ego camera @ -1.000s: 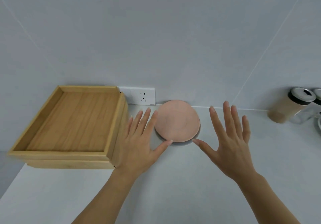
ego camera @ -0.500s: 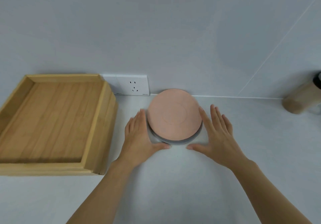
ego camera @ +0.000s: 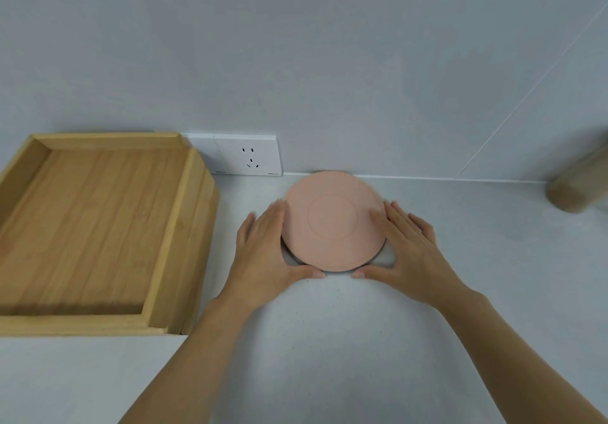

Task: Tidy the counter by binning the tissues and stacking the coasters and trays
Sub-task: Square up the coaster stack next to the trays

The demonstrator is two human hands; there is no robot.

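Note:
A round pink coaster point(ego camera: 332, 221) lies on top of a grey coaster point(ego camera: 297, 259), of which only a thin sliver shows at the front. The stack sits on the white counter by the back wall. My left hand point(ego camera: 263, 252) presses against the stack's left edge and my right hand point(ego camera: 408, 252) against its right edge, thumbs nearly meeting at the front. The hands cup the stack between them. Stacked wooden trays point(ego camera: 98, 223) stand to the left, apart from my left hand.
A white wall socket point(ego camera: 246, 155) sits behind, between the trays and the coasters. A blurred tan jar point(ego camera: 575, 183) stands at the far right by the wall. Bare white counter point(ego camera: 329, 341) stretches in front of the coasters.
Both hands came in from spread apart in the air and closed against the two sides of the coaster stack. The view shifted right and nearer.

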